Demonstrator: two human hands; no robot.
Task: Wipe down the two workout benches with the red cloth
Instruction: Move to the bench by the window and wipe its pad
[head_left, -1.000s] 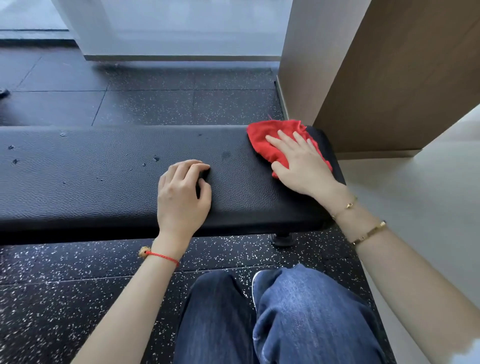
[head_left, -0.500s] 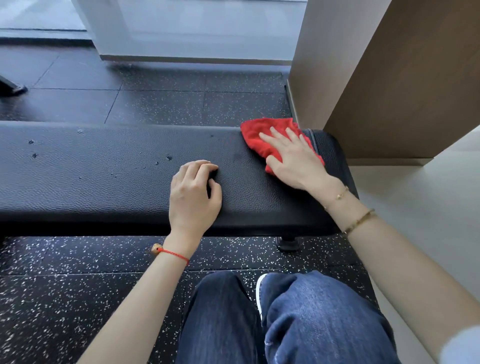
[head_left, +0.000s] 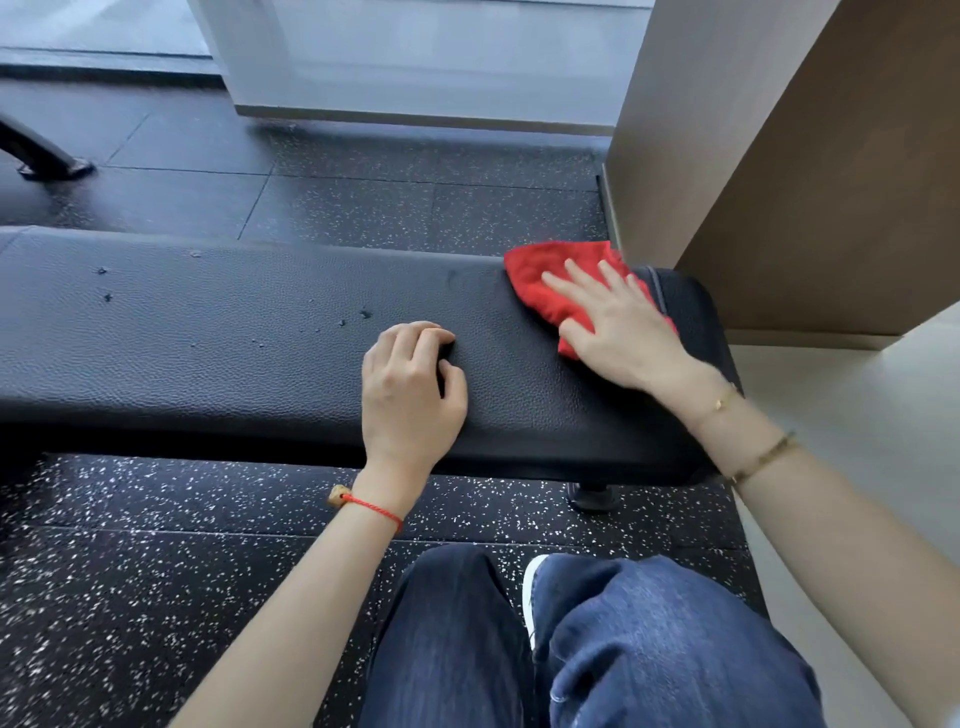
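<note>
A long black padded workout bench (head_left: 218, 338) runs across the view from the left edge to the right. The red cloth (head_left: 540, 280) lies flat near the bench's right end, at its far edge. My right hand (head_left: 618, 327) presses down on the cloth with fingers spread. My left hand (head_left: 410, 389) rests on the bench's near middle, fingers curled under, holding nothing. Small specks and droplets dot the pad left of my left hand. Only one bench pad is in view.
A beige pillar (head_left: 691, 130) and a brown wooden panel (head_left: 841, 197) stand close behind the bench's right end. Black speckled rubber flooring (head_left: 156, 597) surrounds the bench. A black metal equipment foot (head_left: 47, 156) sits at far left. My knees in jeans (head_left: 597, 649) are below.
My right hand has slid the cloth a little toward the bench's far edge. My left hand has stayed in place. The camera has shifted, so the scene sits further right.
</note>
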